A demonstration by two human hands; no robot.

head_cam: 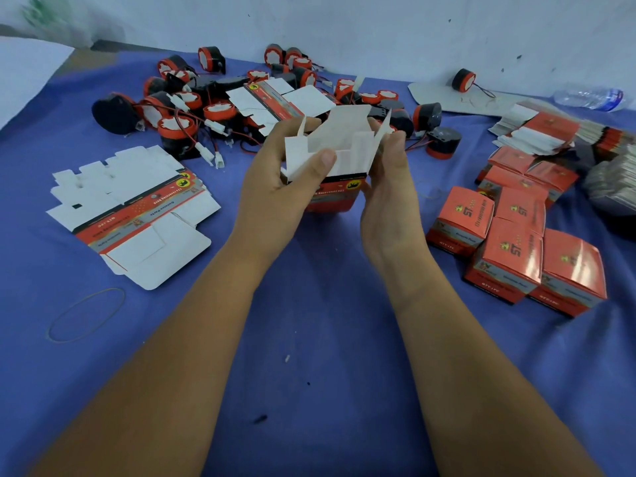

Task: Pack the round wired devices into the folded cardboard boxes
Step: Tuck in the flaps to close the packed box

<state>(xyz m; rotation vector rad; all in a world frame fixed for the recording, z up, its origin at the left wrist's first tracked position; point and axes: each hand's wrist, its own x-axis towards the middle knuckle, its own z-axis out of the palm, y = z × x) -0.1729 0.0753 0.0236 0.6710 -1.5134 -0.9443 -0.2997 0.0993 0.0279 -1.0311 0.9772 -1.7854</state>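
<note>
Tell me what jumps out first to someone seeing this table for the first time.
In the middle, the left hand and the right hand hold a half-folded box with its white flaps up. Behind it, along the wall, lies a heap of red and black round devices with tangled wires. On the right sits a cluster of closed red boxes, and on the left a few flat unfolded boxes lie on the blue cloth.
</note>
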